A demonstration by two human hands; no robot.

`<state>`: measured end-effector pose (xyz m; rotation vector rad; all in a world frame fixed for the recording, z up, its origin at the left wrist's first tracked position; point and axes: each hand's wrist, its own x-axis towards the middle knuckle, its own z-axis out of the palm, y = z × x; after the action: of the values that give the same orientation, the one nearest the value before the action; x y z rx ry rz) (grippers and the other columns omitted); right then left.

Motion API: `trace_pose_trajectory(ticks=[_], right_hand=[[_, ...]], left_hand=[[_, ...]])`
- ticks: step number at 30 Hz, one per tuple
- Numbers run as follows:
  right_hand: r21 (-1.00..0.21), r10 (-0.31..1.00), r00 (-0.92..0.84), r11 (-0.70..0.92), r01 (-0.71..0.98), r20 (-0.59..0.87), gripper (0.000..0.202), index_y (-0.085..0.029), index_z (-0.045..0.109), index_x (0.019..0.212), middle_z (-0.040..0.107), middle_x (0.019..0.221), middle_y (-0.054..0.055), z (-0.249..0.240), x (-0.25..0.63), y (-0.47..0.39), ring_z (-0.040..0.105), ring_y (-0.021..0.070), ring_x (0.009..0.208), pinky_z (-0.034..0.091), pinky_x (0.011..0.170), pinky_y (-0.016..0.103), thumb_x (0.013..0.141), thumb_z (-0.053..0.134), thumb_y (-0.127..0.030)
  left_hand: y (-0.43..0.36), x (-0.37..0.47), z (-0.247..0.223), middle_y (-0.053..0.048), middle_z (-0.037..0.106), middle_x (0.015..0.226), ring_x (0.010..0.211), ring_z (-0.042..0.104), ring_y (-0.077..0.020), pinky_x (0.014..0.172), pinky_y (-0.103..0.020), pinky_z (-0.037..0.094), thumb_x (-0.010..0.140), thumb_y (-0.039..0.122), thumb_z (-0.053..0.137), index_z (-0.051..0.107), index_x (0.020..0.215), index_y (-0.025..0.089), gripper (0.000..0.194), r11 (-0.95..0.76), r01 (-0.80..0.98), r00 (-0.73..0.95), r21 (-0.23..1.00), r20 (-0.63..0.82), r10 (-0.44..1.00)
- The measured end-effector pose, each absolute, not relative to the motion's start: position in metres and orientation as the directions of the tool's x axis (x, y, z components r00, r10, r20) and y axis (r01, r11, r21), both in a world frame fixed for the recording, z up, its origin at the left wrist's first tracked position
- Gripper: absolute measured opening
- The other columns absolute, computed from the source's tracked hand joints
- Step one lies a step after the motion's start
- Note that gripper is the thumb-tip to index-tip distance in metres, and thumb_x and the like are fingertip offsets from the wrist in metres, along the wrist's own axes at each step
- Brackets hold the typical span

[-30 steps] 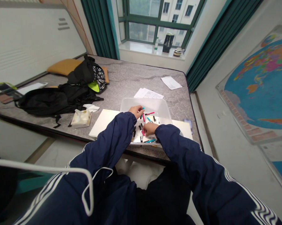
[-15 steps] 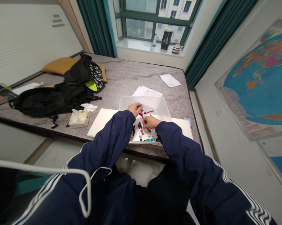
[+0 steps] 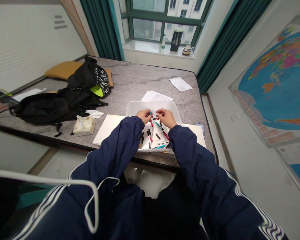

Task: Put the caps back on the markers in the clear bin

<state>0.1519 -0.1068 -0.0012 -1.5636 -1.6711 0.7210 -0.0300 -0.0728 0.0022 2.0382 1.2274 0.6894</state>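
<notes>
Now we're handling pens [image 3: 150, 140] in the bin [image 3: 135, 106], left hand [image 3: 144, 115] pinching a teal piece [image 3: 151, 113], right hand [image 3: 166, 117] narrowed, contents unclear; such slim things call for light fingertips

Blk/red/teal pens [image 3: 160, 146], loose in clr bin [image 3: 133, 107]

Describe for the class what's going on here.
A person in a navy jacket has both hands over a clear plastic bin on a mattress. The left hand pinches a teal-tipped pen; whether the right hand holds anything is unclear. Loose pens lie scattered in the bin.
</notes>
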Motion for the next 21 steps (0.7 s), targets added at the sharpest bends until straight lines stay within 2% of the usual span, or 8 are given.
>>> trace_pose_trajectory(ticks=[5, 8, 11, 15, 18, 21], right_hand=[[-0.93, 0.992, 0.111, 0.016, 0.368, 0.061, 0.017, -0.016, 0.06, 0.099, 0.072, 0.092, 0.005, 0.003, 0.152, -0.106, 0.068, 0.0122, 0.072, 0.053, 0.056, 0.019, 0.084, 0.061, -0.023], [-0.981, 0.992, 0.128, -0.03, 0.19, -0.005, 0.017, -0.017, 0.057, 0.093, 0.073, 0.096, 0.007, 0.007, 0.152, -0.107, 0.069, 0.0126, 0.075, 0.053, 0.056, 0.019, 0.084, 0.065, -0.029], [-0.995, 0.994, 0.087, -0.07, 0.074, -0.064, 0.024, -0.017, 0.058, 0.091, 0.073, 0.101, 0.008, 0.012, 0.153, -0.11, 0.07, 0.0126, 0.079, 0.054, 0.06, 0.019, 0.082, 0.07, -0.036], [-0.989, 0.989, -0.02, -0.149, 0.016, -0.15, 0.029, -0.016, 0.061, 0.086, 0.072, 0.089, 0.005, 0.015, 0.152, -0.114, 0.069, 0.0119, 0.077, 0.054, 0.065, 0.02, 0.077, 0.075, -0.04], [-0.983, 0.981, -0.068, -0.179, 0.026, -0.181, 0.034, -0.015, 0.062, 0.083, 0.07, 0.078, 0.003, 0.016, 0.151, -0.116, 0.066, 0.0111, 0.071, 0.05, 0.061, 0.019, 0.072, 0.08, -0.042], [-0.98, 0.978, -0.08, -0.191, 0.05, -0.195, 0.038, -0.015, 0.063, 0.083, 0.069, 0.079, 0.003, 0.016, 0.15, -0.117, 0.064, 0.0106, 0.07, 0.047, 0.058, 0.017, 0.068, 0.081, -0.045]], left_hand=[[-0.074, -0.032, 0.007, 0.0, 0.067, 0.067, 0.065, 0.06, -0.0146, 0.067, -0.026, 0.047, 0.078, 0.019, 0.049, 0.066, 0.085, 0.019, 0.018, -0.331, 0.588, 0.355, 0.739, 0.132, 0.925], [-0.075, -0.033, 0.012, 0.002, 0.06, 0.063, 0.062, 0.053, -0.0141, 0.065, -0.026, 0.044, 0.077, 0.022, 0.052, 0.067, 0.082, 0.019, 0.016, -0.388, 0.615, 0.34, 0.686, 0.213, 0.916], [-0.08, -0.034, 0.016, 0.004, 0.055, 0.059, 0.057, 0.049, -0.0119, 0.064, -0.025, 0.042, 0.076, 0.032, 0.061, 0.068, 0.094, 0.018, 0.024, -0.446, 0.555, 0.393, 0.702, 0.252, 0.885], [-0.082, -0.035, 0.017, 0.003, 0.061, 0.066, 0.06, 0.05, -0.0103, 0.066, -0.023, 0.042, 0.074, 0.044, 0.068, 0.07, 0.096, 0.018, 0.034, -0.516, 0.47, 0.455, 0.716, 0.305, 0.837], [-0.079, -0.036, 0.015, 0.001, 0.066, 0.073, 0.064, 0.054, -0.0106, 0.068, -0.023, 0.043, 0.075, 0.045, 0.069, 0.072, 0.091, 0.017, 0.032, -0.533, 0.476, 0.445, 0.7, 0.331, 0.832], [-0.076, -0.036, 0.013, -0.001, 0.069, 0.077, 0.068, 0.057, -0.0116, 0.071, -0.023, 0.044, 0.077, 0.044, 0.068, 0.073, 0.09, 0.018, 0.029, -0.544, 0.485, 0.459, 0.685, 0.33, 0.825]])
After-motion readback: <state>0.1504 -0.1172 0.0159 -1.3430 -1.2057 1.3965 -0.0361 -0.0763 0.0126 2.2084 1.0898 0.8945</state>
